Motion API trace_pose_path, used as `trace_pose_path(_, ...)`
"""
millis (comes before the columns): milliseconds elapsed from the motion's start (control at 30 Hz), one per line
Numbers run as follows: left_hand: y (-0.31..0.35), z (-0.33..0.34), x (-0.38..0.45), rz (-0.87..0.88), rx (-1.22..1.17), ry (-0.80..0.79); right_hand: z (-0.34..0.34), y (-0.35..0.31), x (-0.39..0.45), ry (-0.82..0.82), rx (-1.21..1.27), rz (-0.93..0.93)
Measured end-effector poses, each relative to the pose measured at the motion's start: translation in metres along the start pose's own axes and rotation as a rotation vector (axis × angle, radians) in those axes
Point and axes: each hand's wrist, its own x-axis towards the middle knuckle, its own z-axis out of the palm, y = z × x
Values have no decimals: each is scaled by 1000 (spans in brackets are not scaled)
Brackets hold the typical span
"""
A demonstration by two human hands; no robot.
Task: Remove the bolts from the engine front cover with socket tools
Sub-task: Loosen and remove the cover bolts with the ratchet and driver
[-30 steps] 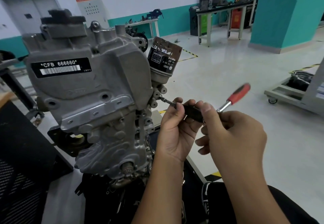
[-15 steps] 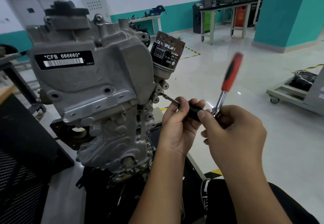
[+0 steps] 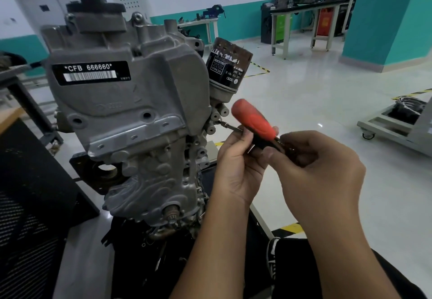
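The grey engine front cover (image 3: 131, 111) faces me on a stand, with a black label reading CFB 666660. A ratchet with a red handle (image 3: 253, 121) is set through a thin bit (image 3: 228, 126) into a bolt on the cover's right edge. My left hand (image 3: 236, 165) pinches the black socket body just behind the bit. My right hand (image 3: 318, 165) grips the ratchet at its head end, and the red handle points up and left toward the engine. The bolt head itself is hidden by the bit.
A black oil filter (image 3: 228, 69) sticks out just above the bit. A black mesh panel (image 3: 28, 205) stands at the left. Workbenches (image 3: 313, 15) line the far wall, and a wheeled cart (image 3: 397, 125) sits on the glossy floor at the right.
The red handle has swung counter-clockwise, from pointing right, through upright, to pointing up-left toward the engine. Both hands have stayed at the socket.
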Motion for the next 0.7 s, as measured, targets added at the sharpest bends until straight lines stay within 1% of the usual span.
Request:
trace_pose_path(100,7,1,1,15,-89,7,4,-2,-1,8,90,108)
trace_pose_path(167,9,1,3,19,-105,41,4,-3,1,-10,162,204)
trace_pose_path(200,10,1,4,14,-114,68,3,-2,1,-13,171,223)
trace_pose_path(267,14,2,11,-5,-159,154,2,0,3,-12,91,188)
trace_pose_path(300,17,2,15,-4,-180,209,1,1,3,-7,89,181)
trace_pose_path(367,23,2,26,8,-205,311,1,3,2,-18,158,203)
trace_pose_path(433,27,3,34,26,-230,371,3,4,1,-18,236,245)
trace_pose_path(567,28,3,44,36,-324,432,6,5,-1,17,303,270)
trace_pose_path(700,25,1,48,38,-403,416,7,5,-2,34,344,249)
